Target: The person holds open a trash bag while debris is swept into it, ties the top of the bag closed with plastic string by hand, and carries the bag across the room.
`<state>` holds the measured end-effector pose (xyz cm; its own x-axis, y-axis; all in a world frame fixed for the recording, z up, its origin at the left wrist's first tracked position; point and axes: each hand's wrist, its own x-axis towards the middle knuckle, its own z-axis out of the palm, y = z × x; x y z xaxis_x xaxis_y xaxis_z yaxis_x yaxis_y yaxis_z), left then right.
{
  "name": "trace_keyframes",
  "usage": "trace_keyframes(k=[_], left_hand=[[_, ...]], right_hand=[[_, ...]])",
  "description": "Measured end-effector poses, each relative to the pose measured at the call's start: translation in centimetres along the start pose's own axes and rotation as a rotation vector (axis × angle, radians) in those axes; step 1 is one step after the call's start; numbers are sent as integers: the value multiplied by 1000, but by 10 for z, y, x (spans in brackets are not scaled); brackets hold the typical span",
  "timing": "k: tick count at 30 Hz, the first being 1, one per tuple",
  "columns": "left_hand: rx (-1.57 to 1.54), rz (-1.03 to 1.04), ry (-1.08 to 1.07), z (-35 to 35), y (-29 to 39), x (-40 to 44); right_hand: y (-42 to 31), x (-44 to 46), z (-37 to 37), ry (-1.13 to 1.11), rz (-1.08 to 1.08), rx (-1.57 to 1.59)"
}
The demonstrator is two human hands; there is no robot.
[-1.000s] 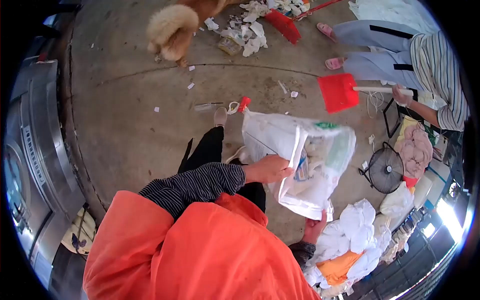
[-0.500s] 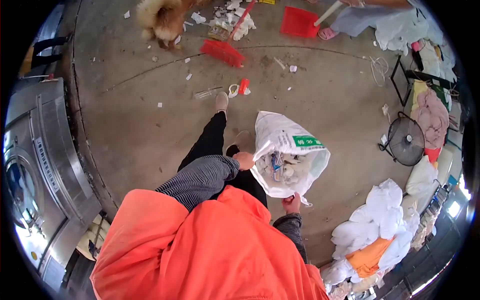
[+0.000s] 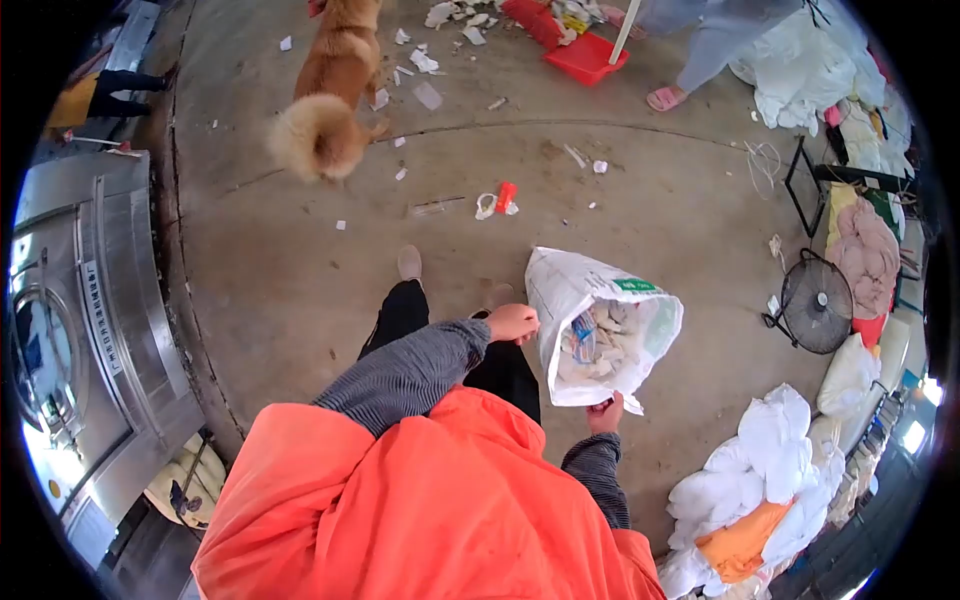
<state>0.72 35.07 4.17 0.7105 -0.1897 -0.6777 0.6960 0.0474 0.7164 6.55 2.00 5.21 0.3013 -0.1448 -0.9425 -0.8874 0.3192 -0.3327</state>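
**White sack [image 3: 565,285] gapes open at your one o'clock**

Take twelve as straight ahead of you. At ten o'clock stands a steel machine [image 3: 110,300], well apart from you. Between eleven and twelve a dog [image 3: 338,85] stands with its tail toward you, and paper scraps [image 3: 424,62] lie far out near twelve. A red packet [image 3: 506,197] lies on the floor just past twelve, beyond the sack.

Your left hand [image 3: 513,323] is toward half past twelve, at the sack's left edge; its fingers are curled closed and seem to have hold of it, though their tips are hidden. The mouth is spread wide and tilted, showing mixed litter [image 3: 600,345] inside. Your right hand [image 3: 605,412], at two o'clock, has its fingers closed on the lower rim.

White bedding [image 3: 770,435] is heaped at three, with a black fan [image 3: 815,300] at two, farther out.

The step in hand looks like holding the loaded sack by its rim. The next move calls for a firm grip on both sides and the mouth tipped upward, so that nothing slides out.
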Motion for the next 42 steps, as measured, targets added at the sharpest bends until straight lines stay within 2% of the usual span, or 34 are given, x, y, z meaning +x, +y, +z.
trace_keyframes(k=[2, 3, 5, 7, 10, 12, 13, 15, 18, 19, 21, 23, 25, 27, 29, 30, 31, 33, 34, 35, 37, 39, 40, 41, 42], left_hand=[[-73, 41, 187, -26, -18, -26], [-136, 30, 232, -40, -38, -38], [-159, 8, 291, -77, -75, -69], [-104, -77, 304, -121, -88, -115], [-132, -158, 450, -178, -132, -161], [-191, -203, 504, -215, -129, -195], [-210, -198, 547, -229, -123, -210], [-176, -189, 583, -262, -151, -219], [-237, -297, 671, -298, -139, -237], [-231, -294, 664, -301, -136, -239], [-309, -255, 818, -312, -130, -254], [-300, -244, 819, -312, -138, -267], [-305, -238, 823, -308, -136, -276], [-444, -373, 865, -297, -132, -286], [-449, -451, 880, -286, -124, -290], [-458, -516, 897, -288, -118, -290], [-434, -526, 885, -301, -127, -288], [-424, -444, 646, -321, -147, -286], [-335, -415, 697, -328, -134, -279], [-439, -471, 780, -333, -113, -271], [-519, -394, 786, -365, -95, -260], [-355, -331, 739, -400, -67, -256], [-302, -339, 680, -419, -51, -258], [-250, -354, 621, -437, -38, -262], [-210, -343, 690, -454, -33, -263]], right_hand=[[8, 11, -8, 0, -22, -40], [9, -8, 20, 204, -22, -63], [18, 17, 6, 124, -37, -188], [29, 3, 29, 234, -157, -432], [45, 33, 28, 221, -254, -507], [61, 41, 17, 156, -467, -421], [61, 35, 14, 128, -394, -445], [51, 23, 16, 219, -166, -564], [59, 15, 34, 282, -199, -473], [53, 22, 29, 287, -200, -464], [62, 37, 23, 244, -244, -476], [59, 42, 27, 298, -221, -456], [59, 42, 30, 209, -301, -376], [51, 30, 38, 235, -273, -374], [49, 28, 35, 294, -222, -484], [56, 40, 25, 224, -296, -391], [61, 35, 27, 239, -282, -372], [62, 26, 27, 223, -283, -267], [63, 26, 25, 241, -244, -264], [63, 26, 24, 254, -209, -261], [64, 20, 32, 306, -179, -287], [65, 19, 41, 329, -162, -333], [81, 53, 12, 388, -474, -884], [94, 82, -7, 401, -453, -860], [105, 106, -19, 422, -427, -883]])
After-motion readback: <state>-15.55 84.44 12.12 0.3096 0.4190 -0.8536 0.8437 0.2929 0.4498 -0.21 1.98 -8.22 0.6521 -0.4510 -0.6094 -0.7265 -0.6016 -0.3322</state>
